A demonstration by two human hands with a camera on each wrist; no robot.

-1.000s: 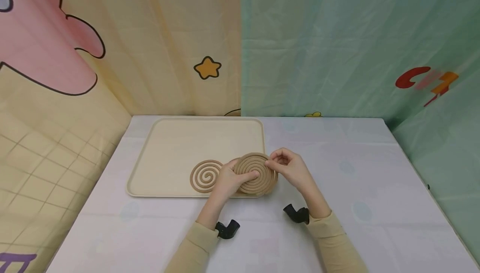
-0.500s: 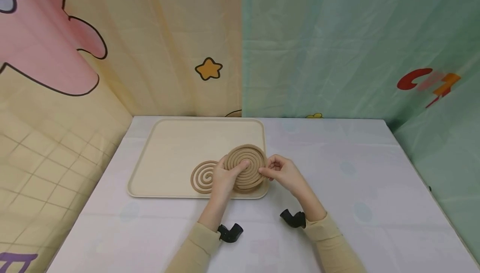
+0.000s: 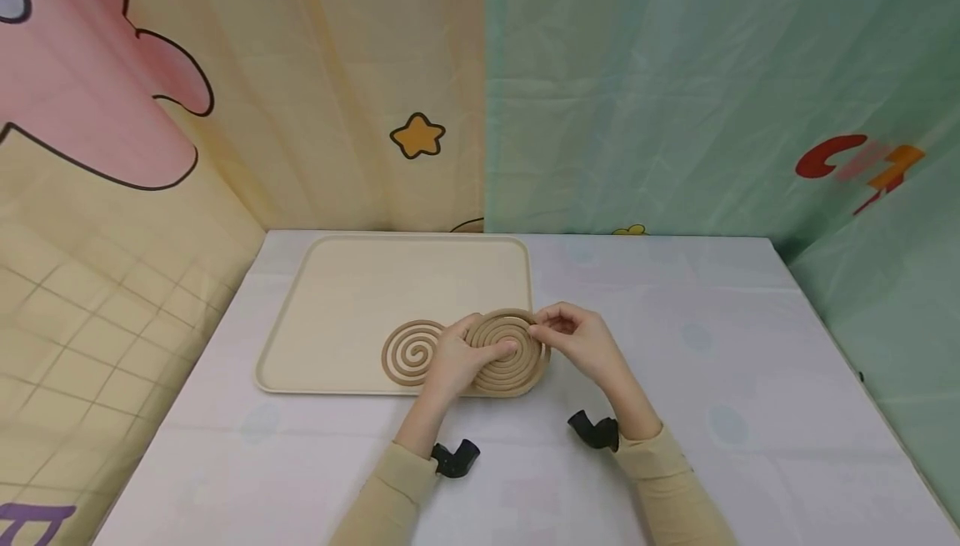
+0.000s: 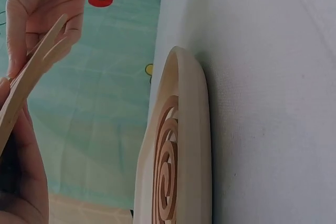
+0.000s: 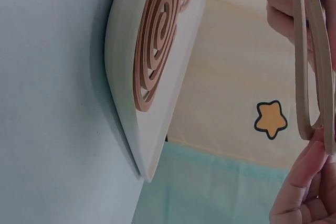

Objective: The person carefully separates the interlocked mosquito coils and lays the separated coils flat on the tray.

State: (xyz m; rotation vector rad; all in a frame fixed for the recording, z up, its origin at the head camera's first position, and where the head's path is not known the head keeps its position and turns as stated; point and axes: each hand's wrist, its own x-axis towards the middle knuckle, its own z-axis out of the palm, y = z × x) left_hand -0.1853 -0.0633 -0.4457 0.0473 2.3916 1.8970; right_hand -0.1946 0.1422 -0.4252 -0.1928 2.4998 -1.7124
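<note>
My left hand holds a tightly wound tan mosquito coil over the tray's front right corner, thumb across its face. At the coil's upper right edge, my right hand pinches the rim between thumb and finger. Edge-on in the right wrist view, the held coil shows two layers with a narrow gap, meeting near the right fingertips. A separated mosquito coil lies flat on the tray, left of my left hand. Another separated coil lies in the tray in the right wrist view, hidden under the hands in the head view.
The cream tray with a raised rim sits at the back left of the white-covered table. Printed curtains hang behind and beside the table. Black wrist mounts stick out from both wrists.
The held mosquito coil rose and tilted up half a second ago, and has since come down and to the right. My right hand has shifted slightly along its rim.
</note>
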